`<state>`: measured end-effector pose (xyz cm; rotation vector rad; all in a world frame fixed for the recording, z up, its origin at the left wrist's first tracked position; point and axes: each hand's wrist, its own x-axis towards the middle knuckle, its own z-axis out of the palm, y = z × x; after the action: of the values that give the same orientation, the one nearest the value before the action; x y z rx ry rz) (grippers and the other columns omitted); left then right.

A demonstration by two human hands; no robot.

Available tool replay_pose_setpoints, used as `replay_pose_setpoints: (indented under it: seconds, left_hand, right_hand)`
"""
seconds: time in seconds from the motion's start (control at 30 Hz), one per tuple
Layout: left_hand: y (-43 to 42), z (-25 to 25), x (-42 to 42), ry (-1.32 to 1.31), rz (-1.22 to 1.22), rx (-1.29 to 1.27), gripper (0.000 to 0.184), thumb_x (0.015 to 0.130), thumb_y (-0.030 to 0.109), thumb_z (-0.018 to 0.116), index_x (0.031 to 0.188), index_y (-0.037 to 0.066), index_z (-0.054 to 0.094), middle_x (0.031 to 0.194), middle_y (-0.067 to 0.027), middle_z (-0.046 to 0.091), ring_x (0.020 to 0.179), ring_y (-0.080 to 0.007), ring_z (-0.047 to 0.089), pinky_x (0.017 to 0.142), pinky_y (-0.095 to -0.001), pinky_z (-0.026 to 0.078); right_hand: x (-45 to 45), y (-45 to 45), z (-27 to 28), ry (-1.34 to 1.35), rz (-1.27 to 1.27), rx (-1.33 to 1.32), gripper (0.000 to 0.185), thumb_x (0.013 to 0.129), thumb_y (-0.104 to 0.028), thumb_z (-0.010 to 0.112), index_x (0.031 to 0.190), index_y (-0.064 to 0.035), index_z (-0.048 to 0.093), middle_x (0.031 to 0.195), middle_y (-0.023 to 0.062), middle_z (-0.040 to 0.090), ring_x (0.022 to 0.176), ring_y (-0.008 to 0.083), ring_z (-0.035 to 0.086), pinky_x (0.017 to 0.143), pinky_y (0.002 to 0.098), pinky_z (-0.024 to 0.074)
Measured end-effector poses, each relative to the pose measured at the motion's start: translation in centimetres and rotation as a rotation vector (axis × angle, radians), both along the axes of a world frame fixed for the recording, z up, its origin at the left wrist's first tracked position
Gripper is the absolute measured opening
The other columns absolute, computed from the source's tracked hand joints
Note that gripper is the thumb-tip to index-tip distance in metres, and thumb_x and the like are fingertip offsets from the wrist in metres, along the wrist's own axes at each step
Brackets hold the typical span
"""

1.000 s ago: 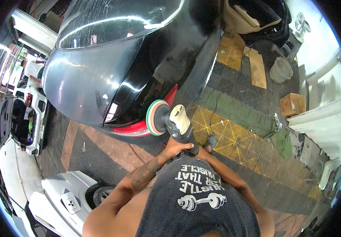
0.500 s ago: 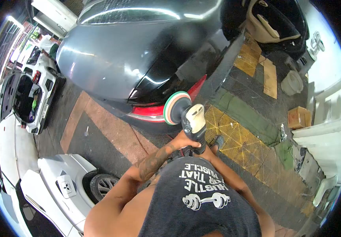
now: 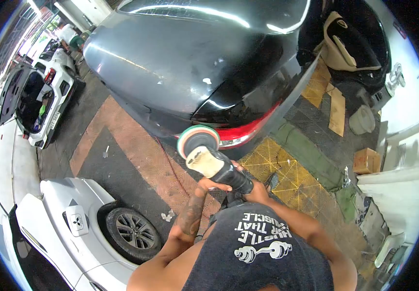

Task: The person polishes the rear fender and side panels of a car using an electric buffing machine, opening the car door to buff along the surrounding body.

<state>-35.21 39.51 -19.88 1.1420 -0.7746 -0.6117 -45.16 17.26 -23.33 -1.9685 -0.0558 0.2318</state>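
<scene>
My left hand (image 3: 211,185) is closed round the body of a black and cream car polisher (image 3: 219,168), gripping from the left side. Around the rear end of the same tool, my right hand (image 3: 256,192) is closed. The round polishing pad (image 3: 198,139), edged in green and orange, faces the rear of a dark car (image 3: 170,68). It sits at the left end of the red and clear tail light (image 3: 248,131); whether it touches the bodywork is hidden. A thin red cord (image 3: 173,167) runs along the floor beyond my left hand.
White vehicles stand at left, one with a near wheel (image 3: 133,234) and one with an open hatch (image 3: 37,109). Another person (image 3: 68,36) is at far left. At right are a cardboard box (image 3: 366,161), a bucket (image 3: 362,120), green cloth (image 3: 306,153) and an open car door (image 3: 350,48).
The polisher has swung left along the tail light, and its body now slants up to the left. My hands have tilted with it. The dark car appears shifted right in view.
</scene>
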Motion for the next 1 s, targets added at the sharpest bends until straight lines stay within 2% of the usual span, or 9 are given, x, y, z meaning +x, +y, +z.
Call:
replay_pose_setpoints:
  seconds: [0.2, 0.27, 0.33, 0.37, 0.47, 0.6, 0.73, 0.83, 1.0]
  left_hand:
    - [-2.2, -0.2, -2.1, 0.262, 0.07, 0.091, 0.086, 0.064, 0.0, 0.087, 0.138, 0.007, 0.043, 0.125, -0.0052, 0.056, 0.127, -0.0221, 0.05, 0.113, -0.0412, 0.036]
    - [-4.3, -1.1, -2.9, 0.156, 0.124, 0.257, 0.079, 0.066, 0.007, 0.089, 0.134, 0.006, 0.049, 0.129, -0.0052, 0.057, 0.124, -0.0201, 0.051, 0.11, -0.0361, 0.037]
    - [-7.1, -0.4, -3.5, 0.213, 0.2, 0.328, 0.079, 0.066, 0.009, 0.089, 0.135, 0.003, 0.05, 0.131, -0.0076, 0.057, 0.123, -0.0213, 0.051, 0.11, -0.0369, 0.037]
    - [-8.5, 0.7, -3.8, 0.285, 0.245, 0.394, 0.078, 0.067, 0.009, 0.089, 0.134, 0.0, 0.051, 0.132, -0.0102, 0.057, 0.122, -0.0223, 0.053, 0.108, -0.0364, 0.039]
    - [-12.0, 1.0, -2.5, 0.343, 0.191, 0.429, 0.077, 0.068, 0.008, 0.088, 0.134, -0.002, 0.05, 0.129, -0.0113, 0.058, 0.12, -0.0226, 0.054, 0.107, -0.0361, 0.041]
    - [-16.7, 1.3, -0.1, 0.384, 0.214, 0.396, 0.065, 0.069, 0.005, 0.087, 0.126, -0.001, 0.057, 0.121, -0.0077, 0.063, 0.111, -0.0195, 0.059, 0.098, -0.0348, 0.046]
    - [-21.6, 1.6, 2.9, 0.464, 0.211, 0.44, 0.053, 0.069, 0.0, 0.084, 0.117, -0.003, 0.063, 0.11, -0.0068, 0.067, 0.098, -0.0189, 0.063, 0.089, -0.035, 0.05]
    - [-25.0, 0.5, 5.3, 0.487, 0.222, 0.495, 0.047, 0.069, -0.001, 0.083, 0.112, -0.003, 0.065, 0.105, -0.008, 0.068, 0.09, -0.019, 0.065, 0.083, -0.0351, 0.053]
    - [-28.3, -0.1, 7.8, 0.514, 0.211, 0.543, 0.044, 0.071, -0.001, 0.081, 0.112, -0.003, 0.064, 0.103, -0.0089, 0.069, 0.087, -0.02, 0.067, 0.08, -0.0352, 0.054]
  right_hand:
    - [-0.7, -1.6, -4.3, 0.197, 0.08, -0.022, 0.041, 0.071, -0.02, 0.079, 0.104, -0.0011, 0.066, 0.098, 0.0231, 0.07, 0.089, 0.0329, 0.072, 0.076, 0.0408, 0.0538]
    - [-2.0, -3.5, -8.0, 0.241, 0.128, 0.02, 0.043, 0.071, -0.024, 0.081, 0.107, -0.0032, 0.068, 0.101, 0.019, 0.072, 0.092, 0.0296, 0.072, 0.078, 0.0391, 0.0539]
    - [-2.6, -4.4, -8.3, 0.292, 0.143, 0.267, 0.056, 0.071, -0.025, 0.085, 0.118, -0.0029, 0.065, 0.113, 0.0139, 0.07, 0.105, 0.0243, 0.066, 0.093, 0.0377, 0.0508]
    - [-2.7, -5.1, -8.5, 0.303, 0.162, 0.145, 0.064, 0.073, -0.028, 0.087, 0.125, -0.0018, 0.061, 0.121, 0.0136, 0.067, 0.113, 0.0224, 0.062, 0.099, 0.0375, 0.0483]
    - [-3.7, -6.3, -9.4, 0.272, 0.046, 0.383, 0.062, 0.074, -0.028, 0.087, 0.123, 0.0001, 0.062, 0.118, 0.0132, 0.068, 0.111, 0.0227, 0.064, 0.098, 0.0378, 0.0493]
    - [-2.7, -7.9, -5.7, 0.244, -0.169, 0.337, 0.058, 0.075, -0.026, 0.086, 0.121, 0.0005, 0.062, 0.116, 0.0138, 0.069, 0.11, 0.0227, 0.064, 0.098, 0.0372, 0.0494]
    - [-0.7, -9.1, -5.6, 0.063, -0.42, 0.314, 0.036, 0.076, -0.016, 0.083, 0.104, 0.0016, 0.066, 0.097, 0.0114, 0.072, 0.089, 0.0203, 0.069, 0.084, 0.035, 0.0549]
    - [1.5, -11.5, -7.3, 0.346, -0.399, 0.474, 0.029, 0.074, -0.012, 0.081, 0.096, -0.0005, 0.066, 0.079, 0.0081, 0.07, 0.065, 0.0166, 0.066, 0.06, 0.0321, 0.0534]
    - [3.8, -15.1, -9.5, 0.407, -0.313, 0.565, 0.035, 0.073, -0.012, 0.082, 0.101, -0.0011, 0.066, 0.086, 0.0088, 0.071, 0.075, 0.0186, 0.068, 0.07, 0.0353, 0.0557]
